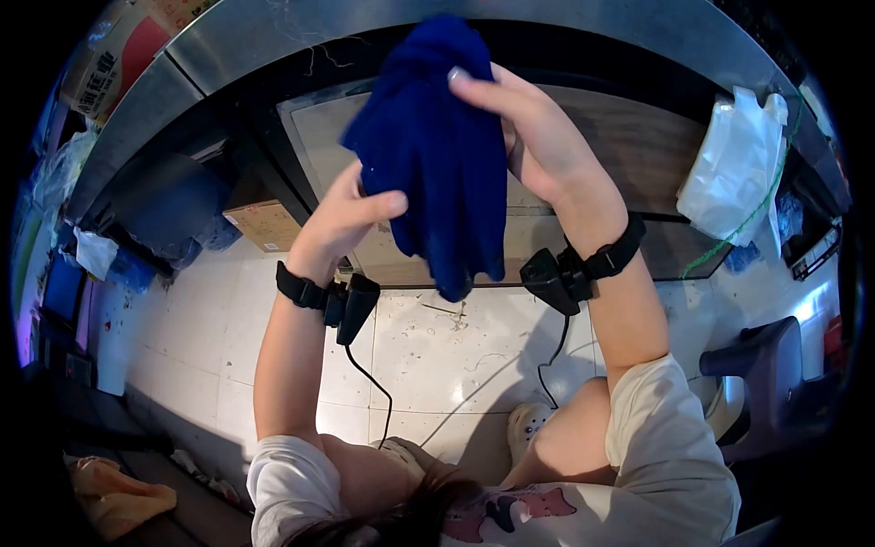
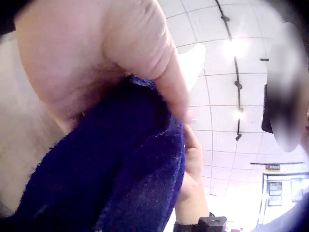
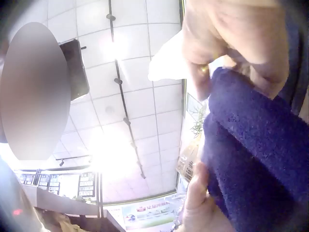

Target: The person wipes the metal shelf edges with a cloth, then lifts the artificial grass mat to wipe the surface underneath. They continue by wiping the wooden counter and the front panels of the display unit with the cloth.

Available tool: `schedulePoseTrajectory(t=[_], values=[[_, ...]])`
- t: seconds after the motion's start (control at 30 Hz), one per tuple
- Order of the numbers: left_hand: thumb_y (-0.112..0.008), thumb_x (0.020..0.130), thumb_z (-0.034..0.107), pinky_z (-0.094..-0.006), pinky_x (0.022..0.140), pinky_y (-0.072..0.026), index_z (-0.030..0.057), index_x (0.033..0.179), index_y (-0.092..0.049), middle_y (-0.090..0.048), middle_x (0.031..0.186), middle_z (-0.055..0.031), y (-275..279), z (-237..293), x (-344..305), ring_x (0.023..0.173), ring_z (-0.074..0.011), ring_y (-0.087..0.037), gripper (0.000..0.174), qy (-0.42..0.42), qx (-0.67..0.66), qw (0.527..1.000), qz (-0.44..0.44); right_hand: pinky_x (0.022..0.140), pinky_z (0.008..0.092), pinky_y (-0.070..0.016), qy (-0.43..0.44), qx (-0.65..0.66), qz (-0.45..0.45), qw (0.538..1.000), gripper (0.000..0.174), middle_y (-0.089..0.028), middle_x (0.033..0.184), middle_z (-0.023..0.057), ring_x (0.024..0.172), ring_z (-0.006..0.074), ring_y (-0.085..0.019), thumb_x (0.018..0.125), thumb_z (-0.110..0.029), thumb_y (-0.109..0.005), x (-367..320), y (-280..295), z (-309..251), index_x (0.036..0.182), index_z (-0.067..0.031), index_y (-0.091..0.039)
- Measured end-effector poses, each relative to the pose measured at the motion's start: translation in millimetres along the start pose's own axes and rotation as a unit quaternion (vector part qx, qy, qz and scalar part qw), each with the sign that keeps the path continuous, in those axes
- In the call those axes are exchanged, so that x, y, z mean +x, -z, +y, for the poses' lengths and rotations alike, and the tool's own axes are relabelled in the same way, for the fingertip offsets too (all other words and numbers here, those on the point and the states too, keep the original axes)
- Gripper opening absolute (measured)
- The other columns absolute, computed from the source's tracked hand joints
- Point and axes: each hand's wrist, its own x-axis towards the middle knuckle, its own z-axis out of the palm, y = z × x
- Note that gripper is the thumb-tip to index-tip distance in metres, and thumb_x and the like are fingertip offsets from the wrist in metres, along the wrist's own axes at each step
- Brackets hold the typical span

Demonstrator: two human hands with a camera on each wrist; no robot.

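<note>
A dark blue cloth [image 1: 436,155], fuzzy like a towel, hangs in folds between my two hands in the head view. My left hand [image 1: 351,214] grips its left edge, thumb on the near side and the other fingers behind the fabric. Higher up on the right, my right hand [image 1: 533,123] pinches the upper part, its thumb lying over the front. In the left wrist view the cloth [image 2: 116,159] droops below the left hand [image 2: 106,48]. The right wrist view shows the right hand [image 3: 236,43] holding a bunched fold of the cloth [image 3: 251,130].
Behind the cloth runs a metal counter edge [image 1: 246,55] with wooden panels beneath. White plastic bags [image 1: 734,169] hang at the right, above a dark stool [image 1: 766,383]. A cardboard box [image 1: 262,219] stands at left on the tiled floor [image 1: 428,365]. An orange cloth [image 1: 118,497] lies lower left.
</note>
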Motion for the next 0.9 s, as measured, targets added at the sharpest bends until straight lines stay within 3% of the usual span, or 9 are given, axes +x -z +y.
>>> schedulePoseTrajectory(t=[0.13,0.17,0.27,0.4,0.5,0.53,0.63,0.77,0.9], values=[[-0.071,0.081,0.005,-0.0339,0.099,-0.0442,0.0019,0.138,-0.039,-0.054,0.127,-0.0121,5.2,18.9,-1.4,0.115,-0.0213,-0.055,0.065,-0.099,0.169,0.973,0.121,0.100,0.0407,-0.0446,0.176,-0.218,-0.117,0.953,0.056,-0.056,0.124,0.0147,0.117,0.0299,-0.054,0.082,-0.007,-0.063,-3.0,13.4,1.0,0.136,-0.0073,-0.047],[-0.071,0.081,0.004,-0.0337,0.099,-0.0444,0.0025,0.138,-0.040,-0.055,0.126,-0.0114,13.2,19.0,-1.9,0.115,-0.0209,-0.055,0.064,-0.129,0.240,0.954,0.124,0.100,0.0352,-0.0438,0.323,-0.349,-0.148,0.867,0.041,-0.056,0.123,0.0091,0.117,0.0239,-0.052,0.083,0.002,-0.063,-0.3,23.2,-2.0,0.122,-0.0089,-0.062],[-0.059,0.087,0.002,-0.0308,0.094,-0.0457,0.0041,0.118,-0.052,-0.059,0.112,-0.0115,26.5,35.5,11.7,0.106,-0.0198,-0.057,0.031,-0.299,0.276,0.913,0.026,0.096,0.0346,-0.0470,0.416,-0.344,-0.308,0.783,0.045,-0.056,0.120,0.0102,0.116,0.0250,-0.053,0.078,0.013,-0.053,11.9,32.4,-11.1,0.112,-0.0134,-0.068],[-0.062,0.081,-0.002,-0.0296,0.087,-0.0481,0.0030,0.109,-0.057,-0.062,0.111,-0.0110,11.9,46.7,-0.9,0.099,-0.0212,-0.063,0.029,-0.297,0.387,0.864,0.123,0.096,0.0349,-0.0475,0.329,-0.309,-0.182,0.874,0.048,-0.053,0.130,0.0123,0.122,0.0253,-0.052,0.082,0.008,-0.057,7.2,25.4,2.6,0.122,-0.0167,-0.062],[-0.065,0.078,-0.002,-0.0275,0.086,-0.0478,0.0037,0.109,-0.059,-0.066,0.105,-0.0063,16.3,55.6,-4.9,0.097,-0.0187,-0.063,0.032,-0.234,0.495,0.828,0.122,0.098,0.0348,-0.0464,0.050,-0.290,-0.194,0.936,0.042,-0.054,0.132,0.0131,0.119,0.0254,-0.055,0.087,-0.007,-0.062,4.6,28.1,16.1,0.129,-0.0149,-0.057],[-0.065,0.078,-0.002,-0.0270,0.086,-0.0476,0.0041,0.110,-0.059,-0.066,0.103,-0.0049,16.4,57.0,-3.0,0.097,-0.0178,-0.063,0.033,-0.214,0.510,0.826,0.113,0.095,0.0346,-0.0475,0.059,-0.319,-0.169,0.931,0.043,-0.059,0.127,0.0141,0.114,0.0250,-0.059,0.091,-0.023,-0.062,6.2,30.6,27.9,0.131,-0.0101,-0.054],[-0.063,0.079,-0.003,-0.0272,0.086,-0.0476,0.0045,0.107,-0.059,-0.067,0.100,-0.0034,20.1,55.4,-5.8,0.097,-0.0181,-0.063,0.029,-0.078,0.534,0.838,0.085,0.089,0.0316,-0.0501,-0.149,-0.091,-0.198,0.965,0.038,-0.064,0.117,0.0103,0.104,0.0198,-0.063,0.097,-0.022,-0.051,2.5,42.9,47.8,0.133,-0.0097,-0.052],[-0.055,0.086,-0.005,-0.0240,0.081,-0.0504,0.0105,0.123,-0.057,-0.063,0.113,-0.0054,34.5,28.4,-9.2,0.097,-0.0147,-0.063,0.041,0.049,0.213,0.976,0.013,0.083,0.0346,-0.0507,-0.193,0.062,-0.157,0.966,0.041,-0.065,0.113,0.0095,0.097,0.0190,-0.062,0.094,-0.038,-0.052,0.3,56.8,85.9,0.118,-0.0060,-0.063],[-0.041,0.086,-0.010,-0.0214,0.076,-0.0563,0.0119,0.135,-0.048,-0.052,0.129,-0.0083,51.2,20.3,-14.4,0.096,-0.0126,-0.062,0.053,0.071,0.015,0.997,-0.023,0.082,0.0359,-0.0499,-0.180,0.239,-0.143,0.943,0.043,-0.065,0.107,0.0127,0.094,0.0208,-0.060,0.092,-0.040,-0.052,9.7,79.3,111.1,0.112,-0.0036,-0.064]])
